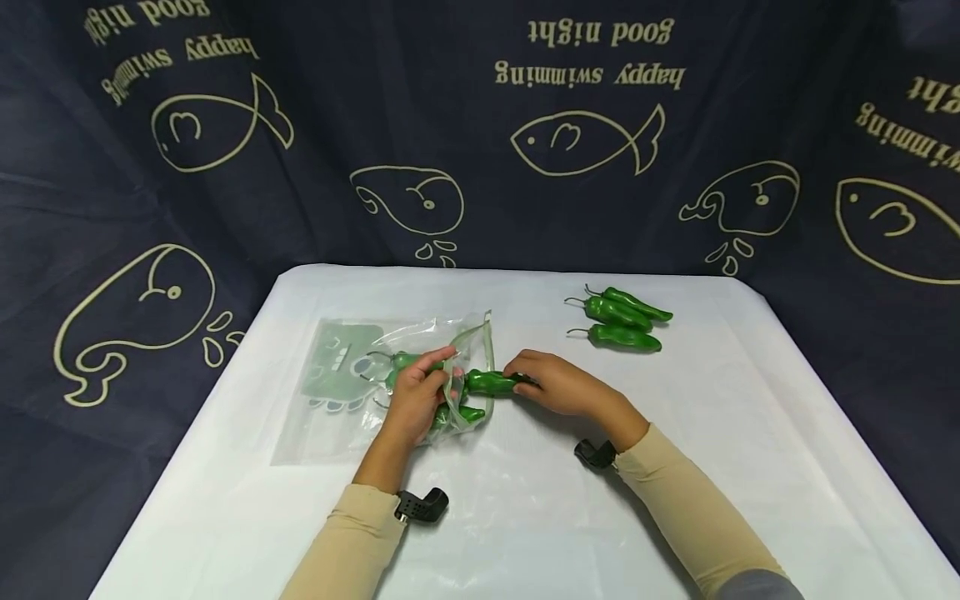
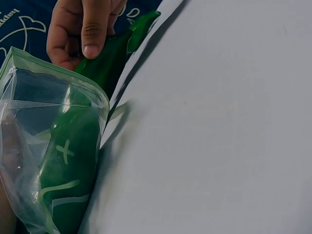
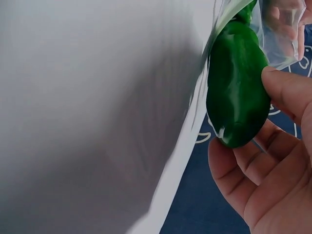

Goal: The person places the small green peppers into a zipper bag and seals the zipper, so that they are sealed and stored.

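Note:
A clear zip bag (image 1: 292, 429) with a green cartoon print lies flat on the table, its mouth facing right. My left hand (image 1: 416, 396) grips the bag near its mouth, fingers and thumb at the lifted upper side. Several green peppers (image 1: 405, 360) show inside through the plastic. At the opening, my right hand (image 1: 558, 383) pinches one green pepper (image 3: 236, 87) by its outer end, thumb on one side and fingers on the other. The far end of this pepper is inside the bag's mouth, as the right wrist view shows.
Three more green peppers (image 1: 626, 336) lie together at the back right of the white table (image 1: 750, 400). A dark blue cloth (image 1: 480, 225) with fish and whale drawings hangs behind the table's far edge. Each wrist wears a small black camera (image 1: 423, 505).

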Demonstrator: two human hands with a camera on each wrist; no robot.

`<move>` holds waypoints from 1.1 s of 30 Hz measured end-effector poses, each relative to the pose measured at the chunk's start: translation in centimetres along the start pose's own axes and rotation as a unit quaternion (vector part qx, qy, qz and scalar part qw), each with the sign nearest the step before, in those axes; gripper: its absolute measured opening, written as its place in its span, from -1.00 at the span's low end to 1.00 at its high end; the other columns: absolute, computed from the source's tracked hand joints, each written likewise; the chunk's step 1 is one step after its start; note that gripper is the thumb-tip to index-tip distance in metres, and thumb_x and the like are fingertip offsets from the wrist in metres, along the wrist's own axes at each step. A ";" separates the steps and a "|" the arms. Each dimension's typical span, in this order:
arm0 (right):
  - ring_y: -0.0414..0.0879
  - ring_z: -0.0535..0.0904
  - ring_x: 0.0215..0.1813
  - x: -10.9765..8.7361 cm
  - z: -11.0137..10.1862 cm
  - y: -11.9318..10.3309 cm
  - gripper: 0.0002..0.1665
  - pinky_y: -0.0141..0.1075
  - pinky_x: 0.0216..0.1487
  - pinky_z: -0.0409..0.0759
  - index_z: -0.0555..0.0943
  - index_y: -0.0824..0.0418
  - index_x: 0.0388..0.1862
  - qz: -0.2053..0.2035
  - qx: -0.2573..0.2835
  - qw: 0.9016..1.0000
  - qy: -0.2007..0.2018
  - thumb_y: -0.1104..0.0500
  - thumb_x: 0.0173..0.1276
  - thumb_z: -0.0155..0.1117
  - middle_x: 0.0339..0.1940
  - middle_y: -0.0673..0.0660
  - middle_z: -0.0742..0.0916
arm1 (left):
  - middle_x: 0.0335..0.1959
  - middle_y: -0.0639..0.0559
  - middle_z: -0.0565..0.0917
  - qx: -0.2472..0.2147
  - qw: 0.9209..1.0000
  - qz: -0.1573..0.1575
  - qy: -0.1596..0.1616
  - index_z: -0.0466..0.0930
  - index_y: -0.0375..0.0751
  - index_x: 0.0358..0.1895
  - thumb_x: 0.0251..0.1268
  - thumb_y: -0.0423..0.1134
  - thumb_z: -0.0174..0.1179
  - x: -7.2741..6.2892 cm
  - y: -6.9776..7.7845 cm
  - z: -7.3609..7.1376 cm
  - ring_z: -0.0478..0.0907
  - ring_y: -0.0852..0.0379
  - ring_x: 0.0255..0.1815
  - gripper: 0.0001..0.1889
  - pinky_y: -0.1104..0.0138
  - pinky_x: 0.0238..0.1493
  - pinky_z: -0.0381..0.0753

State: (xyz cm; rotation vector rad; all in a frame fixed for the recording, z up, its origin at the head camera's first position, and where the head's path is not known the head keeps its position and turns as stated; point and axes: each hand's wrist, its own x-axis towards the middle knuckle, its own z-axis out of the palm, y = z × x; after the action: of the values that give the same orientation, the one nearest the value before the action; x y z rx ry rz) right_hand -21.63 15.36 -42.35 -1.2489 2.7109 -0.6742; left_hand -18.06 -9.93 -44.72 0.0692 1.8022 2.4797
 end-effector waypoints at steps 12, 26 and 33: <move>-0.12 0.59 0.05 0.6 0.2 0.1 -0.67 -0.18 0.06 0.60 0.59 0.18 0.16 -0.004 -0.001 1.000 0.000 0.22 0.45 0.26 0.05 0.05 0.64 | 0.38 -0.20 0.38 -0.003 1.000 -0.002 0.001 0.42 -0.45 0.34 0.36 -0.57 -0.07 0.0 -0.1 0.0 0.61 0.17 -0.12 -0.53 0.47 -0.41 0.61; -0.11 0.58 0.06 1.6 0.5 -0.1 -0.67 -0.17 0.06 0.59 0.59 0.18 0.16 -0.005 0.012 1.000 -0.009 0.24 0.45 0.26 0.04 0.06 0.64 | 0.37 -0.17 0.39 -0.006 1.000 -0.002 0.009 0.43 -0.45 0.33 0.37 -0.59 -0.07 0.1 0.0 0.1 0.62 0.14 -0.09 -0.53 0.46 -0.40 0.62; -0.13 0.57 0.04 2.3 0.7 -0.2 -0.68 -0.18 0.06 0.58 0.59 0.17 0.14 -0.002 0.006 1.000 -0.007 0.25 0.43 0.28 0.02 0.05 0.64 | 0.39 -0.20 0.37 -0.005 1.000 0.002 0.004 0.42 -0.45 0.34 0.38 -0.58 -0.08 0.1 0.0 0.1 0.62 0.18 -0.11 -0.53 0.47 -0.41 0.61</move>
State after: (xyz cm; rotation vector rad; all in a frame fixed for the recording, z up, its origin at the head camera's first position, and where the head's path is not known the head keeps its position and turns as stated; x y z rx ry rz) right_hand -22.82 13.32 -42.63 -1.2504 2.6895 -0.6795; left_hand -18.17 -9.85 -44.69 0.0629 1.7935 2.4942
